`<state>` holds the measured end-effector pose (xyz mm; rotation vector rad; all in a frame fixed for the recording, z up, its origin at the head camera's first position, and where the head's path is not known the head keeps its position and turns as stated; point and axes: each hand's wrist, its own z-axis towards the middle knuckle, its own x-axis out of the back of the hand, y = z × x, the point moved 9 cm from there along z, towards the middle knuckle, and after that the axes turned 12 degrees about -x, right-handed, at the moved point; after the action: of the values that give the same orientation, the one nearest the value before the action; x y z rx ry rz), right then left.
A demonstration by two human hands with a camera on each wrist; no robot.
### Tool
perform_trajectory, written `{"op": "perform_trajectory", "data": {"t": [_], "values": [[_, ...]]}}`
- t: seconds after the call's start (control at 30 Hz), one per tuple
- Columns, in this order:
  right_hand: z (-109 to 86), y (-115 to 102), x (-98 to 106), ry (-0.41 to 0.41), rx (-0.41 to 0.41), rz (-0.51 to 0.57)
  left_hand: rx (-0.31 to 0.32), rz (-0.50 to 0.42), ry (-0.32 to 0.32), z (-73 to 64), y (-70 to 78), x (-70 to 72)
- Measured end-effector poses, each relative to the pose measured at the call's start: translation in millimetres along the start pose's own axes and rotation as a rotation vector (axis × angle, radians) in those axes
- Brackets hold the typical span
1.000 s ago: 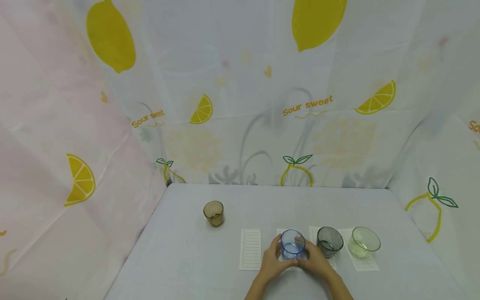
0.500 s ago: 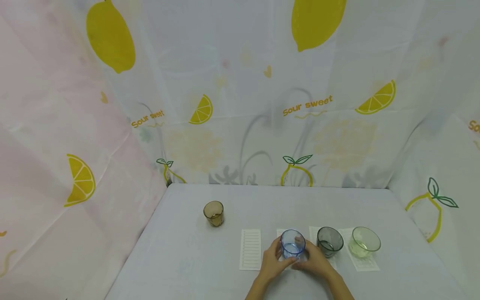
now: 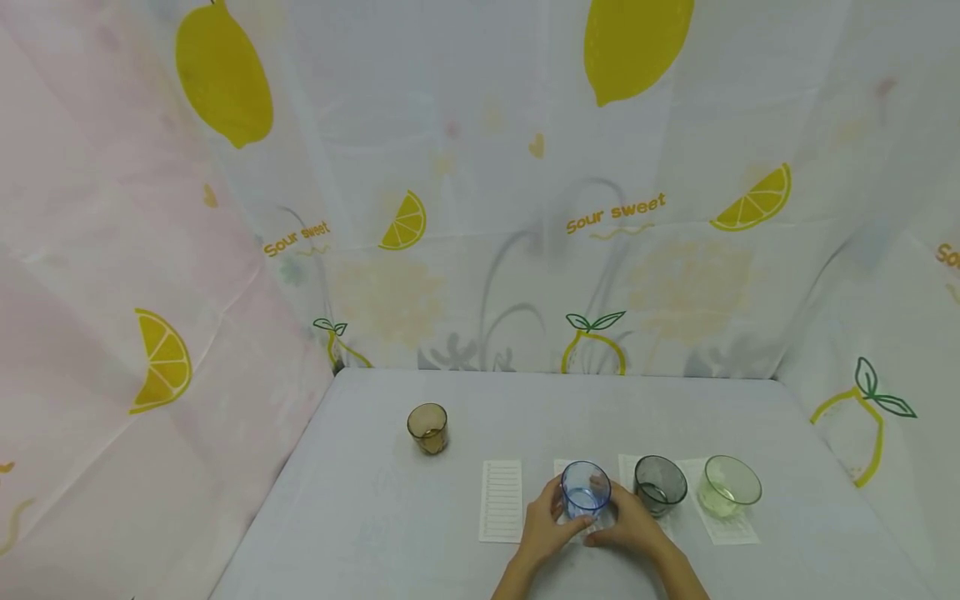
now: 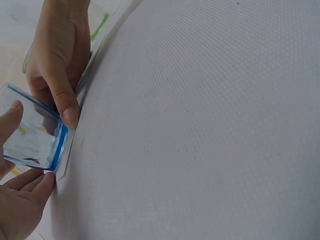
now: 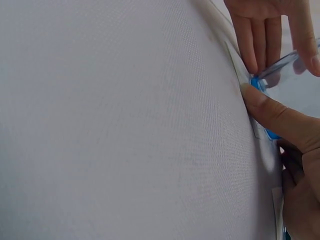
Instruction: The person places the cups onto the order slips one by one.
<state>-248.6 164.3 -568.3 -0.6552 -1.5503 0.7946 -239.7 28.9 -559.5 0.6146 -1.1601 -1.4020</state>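
A clear blue drinking glass (image 3: 586, 492) stands upright between both hands, over a white paper slip (image 3: 558, 467) that it and the hands mostly cover. My left hand (image 3: 543, 521) holds its left side, thumb across the front; in the left wrist view the left thumb (image 4: 11, 120) presses the glass wall and the fingers lie by the base. From the right, my right hand (image 3: 633, 523) curls round the glass, fingertips behind it. Its thumb (image 5: 265, 106) lies low at the blue base, by the slip's edge.
Close by the right hand stands a grey glass (image 3: 660, 485), then a pale green glass (image 3: 729, 487), each on a slip. A lined paper slip (image 3: 501, 500) lies left of the hands. Farther back left is a brown glass (image 3: 427, 428). Lemon-print cloth (image 3: 480, 283) surrounds the white table.
The right thumb has slid down and away from the left thumb, toward the slip's near edge. The blue glass and the left hand keep nearly the same place.
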Motion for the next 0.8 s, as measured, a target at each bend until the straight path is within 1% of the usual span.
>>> {"op": "perform_trajectory", "data": {"t": [0.17, 0.23, 0.33, 0.4, 0.53, 0.6, 0.67, 0.73, 0.8], "values": [[-0.2, -1.5, 0.5, -0.001, -0.002, 0.008, -0.001, -0.003, 0.006, 0.5, 0.4, -0.1], [0.0, -1.6, 0.4, -0.002, -0.004, 0.008, -0.016, -0.003, 0.01, 0.8, 2.5, 0.5], [0.3, -2.7, 1.2, 0.012, 0.004, 0.005, -0.014, -0.008, 0.017, 0.8, 2.8, 1.4], [0.6, -3.7, 2.1, 0.035, 0.013, 0.006, -0.012, -0.008, 0.019, 0.9, 2.1, 1.8], [-0.2, -3.6, 4.4, 0.109, 0.019, 0.009, 0.016, -0.005, 0.01, 0.3, -2.2, 1.3], [-2.0, -2.7, 5.4, 0.144, 0.016, 0.014, 0.024, -0.015, 0.003, -0.5, -3.4, 0.6], [-5.8, -3.5, 7.3, 0.184, 0.031, 0.003, 0.029, -0.032, 0.002, -1.9, -3.4, 0.4], [-11.2, -6.9, 9.5, 0.203, 0.051, 0.003, 0.028, -0.055, 0.012, -4.1, -2.6, 1.9], [-18.0, -11.5, 12.8, 0.218, 0.06, -0.014, 0.022, -0.071, 0.036, -6.5, -0.2, 6.4]]}}
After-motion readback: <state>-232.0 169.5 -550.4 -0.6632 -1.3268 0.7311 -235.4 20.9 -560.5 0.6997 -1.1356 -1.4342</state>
